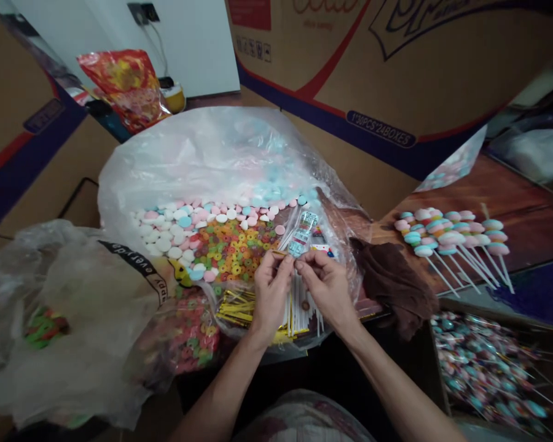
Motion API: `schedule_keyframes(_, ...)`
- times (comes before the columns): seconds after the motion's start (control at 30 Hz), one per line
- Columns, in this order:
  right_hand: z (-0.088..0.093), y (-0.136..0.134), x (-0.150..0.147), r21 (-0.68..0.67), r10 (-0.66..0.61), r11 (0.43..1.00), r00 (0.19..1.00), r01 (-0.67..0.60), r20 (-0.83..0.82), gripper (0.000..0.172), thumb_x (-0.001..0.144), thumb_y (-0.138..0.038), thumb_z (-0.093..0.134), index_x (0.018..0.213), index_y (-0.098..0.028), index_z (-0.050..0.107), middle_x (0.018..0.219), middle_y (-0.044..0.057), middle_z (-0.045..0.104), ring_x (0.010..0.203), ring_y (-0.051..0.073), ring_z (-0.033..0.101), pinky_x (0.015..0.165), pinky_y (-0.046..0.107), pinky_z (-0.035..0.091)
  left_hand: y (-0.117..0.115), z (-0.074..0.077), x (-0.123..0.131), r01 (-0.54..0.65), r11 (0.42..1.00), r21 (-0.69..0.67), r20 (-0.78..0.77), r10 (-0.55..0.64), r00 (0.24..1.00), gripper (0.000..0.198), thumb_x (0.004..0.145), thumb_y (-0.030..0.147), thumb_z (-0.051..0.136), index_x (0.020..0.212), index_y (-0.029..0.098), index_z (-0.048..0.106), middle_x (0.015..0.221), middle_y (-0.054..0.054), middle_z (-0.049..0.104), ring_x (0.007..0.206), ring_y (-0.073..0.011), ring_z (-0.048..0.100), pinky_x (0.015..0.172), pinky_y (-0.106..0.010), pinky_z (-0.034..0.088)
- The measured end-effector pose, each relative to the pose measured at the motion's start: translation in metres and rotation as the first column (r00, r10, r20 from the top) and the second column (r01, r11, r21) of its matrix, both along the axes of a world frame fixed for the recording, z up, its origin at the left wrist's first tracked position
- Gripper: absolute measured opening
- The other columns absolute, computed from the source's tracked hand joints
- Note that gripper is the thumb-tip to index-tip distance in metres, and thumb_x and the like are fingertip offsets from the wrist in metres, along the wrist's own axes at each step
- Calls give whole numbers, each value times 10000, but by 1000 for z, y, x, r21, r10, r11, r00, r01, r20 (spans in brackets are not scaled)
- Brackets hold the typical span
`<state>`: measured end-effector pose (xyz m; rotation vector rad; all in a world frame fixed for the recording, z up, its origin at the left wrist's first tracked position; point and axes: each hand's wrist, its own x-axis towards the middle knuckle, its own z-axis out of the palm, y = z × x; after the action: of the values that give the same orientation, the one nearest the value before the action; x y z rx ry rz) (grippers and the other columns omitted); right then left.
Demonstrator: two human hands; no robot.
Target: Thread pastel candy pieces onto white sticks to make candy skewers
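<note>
My left hand (271, 288) and my right hand (325, 285) meet in the middle of the view, both pinched on a small clear printed wrapper (301, 236) and a thin gold twist tie (280, 252). Below them lie white sticks (299, 307) and a heap of gold twist ties (237, 307). Just behind is a big clear plastic bag (203, 159) holding pastel round candies (184, 221) and small coloured ring candies (233, 245).
Finished pastel lollipops (447, 236) lie on the wooden surface at right, next to a brown cloth (391, 282). A box of wrapped lollipops (483, 362) sits lower right. More plastic bags (83, 319) crowd the left. Large cardboard boxes (373, 67) stand behind.
</note>
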<state>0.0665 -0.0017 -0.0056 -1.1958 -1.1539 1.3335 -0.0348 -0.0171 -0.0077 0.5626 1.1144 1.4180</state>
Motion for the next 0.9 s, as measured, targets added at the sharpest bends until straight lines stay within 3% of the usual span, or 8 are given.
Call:
schedule_keyframes(0.1, -7, -3, 3, -26, 15, 1000, 997, -17, -81, 205, 816, -374, 661, 768, -203, 560, 627, -47, 502, 468, 83, 397, 400, 200, 324, 2, 4, 2, 34, 999, 12, 49, -34, 998, 314, 788, 362, 746, 727, 163, 511, 600, 59, 446, 450, -21, 280, 419, -150, 210)
schedule_keyframes(0.2, -8, -3, 11, -29, 40, 999, 984, -46, -173, 248, 811, -415, 685, 780, -206, 555, 641, -54, 481, 482, 80, 384, 425, 201, 322, 2, 13, -1, 148, 985, -84, 311, -115, 943, 330, 754, 255, 774, 697, 164, 462, 573, 63, 426, 432, -16, 246, 397, -131, 180)
schedule_keyframes(0.37, 10, 7, 35, 65, 344, 939, 931, -338, -121, 272, 828, -432, 655, 767, -199, 528, 635, -51, 481, 550, 96, 423, 507, 217, 342, 2, 25, -13, 414, 865, -282, 602, -176, 779, 386, 724, 130, 740, 583, 163, 382, 499, 89, 282, 391, -9, 184, 347, -116, 135)
schedule_keyframes(0.47, 17, 11, 41, 141, 357, 921, 932, -363, 62, 199, 871, -351, 561, 767, -213, 463, 658, -48, 455, 594, 113, 418, 548, 232, 354, 5, 24, -13, 437, 848, -299, 500, -251, 829, 381, 670, 185, 816, 609, 151, 442, 507, 83, 330, 399, -11, 216, 346, -115, 186)
schedule_keyframes(0.53, 17, 12, 40, 229, 236, 928, 939, -294, 252, 158, 877, -278, 501, 756, -219, 417, 719, -33, 450, 657, 126, 427, 602, 247, 372, 6, 21, -7, 359, 889, -283, 300, -273, 914, 351, 653, 264, 852, 692, 153, 521, 522, 74, 400, 414, -21, 274, 371, -114, 263)
schedule_keyframes(0.63, 17, 10, 37, 271, 122, 927, 892, -258, 435, 116, 877, -208, 435, 781, -226, 373, 761, -24, 467, 692, 136, 447, 634, 259, 377, 4, 13, 3, 179, 969, -168, -17, -185, 983, 375, 657, 389, 846, 888, 196, 623, 588, 54, 513, 487, -60, 419, 450, -140, 390)
schedule_keyframes(0.8, 19, 10, 37, 206, 108, 949, 860, -239, 498, 92, 844, -169, 462, 801, -220, 399, 761, -33, 501, 680, 127, 470, 601, 238, 374, 1, 3, 10, 102, 992, -76, -216, -116, 969, 433, 599, 401, 868, 939, 184, 711, 727, 15, 635, 559, -78, 485, 468, -155, 399)
schedule_keyframes(0.9, 12, 11, 36, 143, 142, 968, 921, -205, 363, 122, 863, -168, 470, 768, -216, 410, 703, -46, 503, 641, 109, 506, 569, 208, 405, 8, 5, 8, 66, 987, -150, -130, -86, 988, 426, 524, 332, 905, 863, 160, 714, 668, 24, 611, 506, -52, 442, 440, -136, 380)
